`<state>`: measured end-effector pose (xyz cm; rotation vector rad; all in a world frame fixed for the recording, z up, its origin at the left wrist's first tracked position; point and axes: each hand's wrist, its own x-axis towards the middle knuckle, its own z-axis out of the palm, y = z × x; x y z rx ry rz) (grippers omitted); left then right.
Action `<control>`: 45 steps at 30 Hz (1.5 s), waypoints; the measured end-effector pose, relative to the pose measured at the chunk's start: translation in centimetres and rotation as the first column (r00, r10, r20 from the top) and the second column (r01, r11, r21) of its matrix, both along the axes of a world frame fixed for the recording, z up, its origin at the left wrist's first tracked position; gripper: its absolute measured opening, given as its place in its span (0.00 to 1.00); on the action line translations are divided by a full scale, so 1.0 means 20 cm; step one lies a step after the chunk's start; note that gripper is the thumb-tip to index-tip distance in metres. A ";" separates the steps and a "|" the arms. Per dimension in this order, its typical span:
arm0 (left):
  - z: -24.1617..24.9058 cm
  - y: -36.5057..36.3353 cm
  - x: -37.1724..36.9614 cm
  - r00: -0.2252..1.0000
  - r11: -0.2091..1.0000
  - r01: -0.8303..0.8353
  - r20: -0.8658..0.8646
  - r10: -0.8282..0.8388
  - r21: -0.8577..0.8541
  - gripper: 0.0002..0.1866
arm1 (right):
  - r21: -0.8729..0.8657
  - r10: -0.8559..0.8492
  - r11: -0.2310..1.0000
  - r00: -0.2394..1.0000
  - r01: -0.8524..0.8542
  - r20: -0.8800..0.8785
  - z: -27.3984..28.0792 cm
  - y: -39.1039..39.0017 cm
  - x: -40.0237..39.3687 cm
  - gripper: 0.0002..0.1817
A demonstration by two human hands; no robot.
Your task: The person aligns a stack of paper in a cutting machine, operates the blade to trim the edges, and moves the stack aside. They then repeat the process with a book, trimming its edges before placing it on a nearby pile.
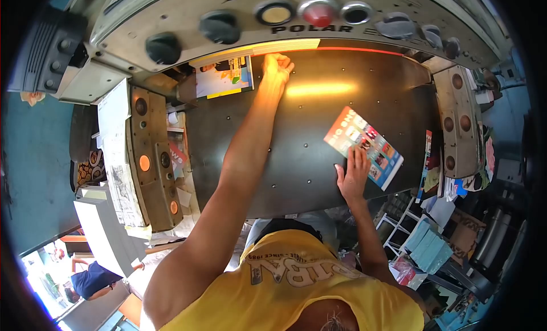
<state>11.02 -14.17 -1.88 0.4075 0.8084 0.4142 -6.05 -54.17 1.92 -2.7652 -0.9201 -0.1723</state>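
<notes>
My left hand [277,68] reaches to the back of the dark machine table [245,183], under the front panel. Its fingers are curled closed near a yellow strip [285,46]; whatever they hold, if anything, is hidden. Just left of this hand lies a printed sheet or stack [224,77] with a picture and a yellow lower edge. My right hand [356,170] rests over a colourful printed booklet or leaflet [366,145], fingers spread on its surface and thumb apart. The booklet lies at a slant on the right part of the table.
A panel marked POLAR [311,30] with knobs and a red button [318,13] spans the back. Side blocks with round buttons flank the table, left [142,154] and right [456,123]. Blue-green stacks [428,245] stand lower right. Another person [94,279] is at lower left.
</notes>
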 end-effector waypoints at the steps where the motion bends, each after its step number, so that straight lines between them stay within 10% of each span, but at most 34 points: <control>1: -0.01 -0.01 0.06 0.997 0.997 -0.083 -0.004 0.083 0.001 0.17 | 0.004 0.068 0.998 0.998 -0.068 -0.014 0.00 0.00 0.02 0.39; 5: 0.14 -0.03 0.05 0.997 0.988 -0.056 0.059 0.047 0.147 0.21 | 0.099 0.172 0.982 0.981 -0.163 -0.091 0.03 0.04 0.10 0.37; 16: 0.09 -0.04 0.09 0.963 0.951 -0.257 0.035 0.266 -0.170 0.12 | 0.081 0.368 0.927 0.930 -0.366 -0.015 -0.07 0.64 0.73 0.34; 19: -0.18 0.01 0.10 0.991 0.940 -0.092 0.123 0.054 0.329 0.08 | 0.020 0.391 0.920 0.920 -0.391 -0.023 -0.05 0.78 0.84 0.33; 24: -0.23 0.08 0.14 0.964 0.972 -0.185 0.164 0.208 -0.147 0.13 | -0.047 0.415 0.908 0.909 -0.417 -0.041 -0.03 0.93 0.88 0.36; 27: -0.38 0.07 0.22 0.973 0.984 -0.175 0.145 0.179 -0.036 0.20 | -0.080 0.438 0.894 0.898 -0.440 -0.041 -0.04 1.04 0.88 0.35; 28: -0.31 -0.04 0.19 0.972 0.929 -0.218 0.151 0.179 0.300 0.22 | -0.085 0.455 0.886 0.890 -0.455 -0.024 -0.06 1.07 0.89 0.35; 31: -0.16 -0.13 0.16 0.975 0.923 -0.213 0.127 0.181 0.322 0.34 | -0.111 0.495 0.863 0.869 -0.493 -0.012 -0.10 1.13 0.89 0.34; 33: 0.15 -0.15 0.08 0.956 0.958 -0.265 0.099 0.276 -0.105 0.39 | -0.103 0.510 0.855 0.860 -0.509 -0.013 -0.11 1.16 0.89 0.34; 45: 0.10 -0.09 0.14 0.953 0.941 -0.272 0.077 0.292 -0.201 0.39 | -0.083 0.571 0.819 0.820 -0.567 0.043 -0.19 1.26 0.88 0.38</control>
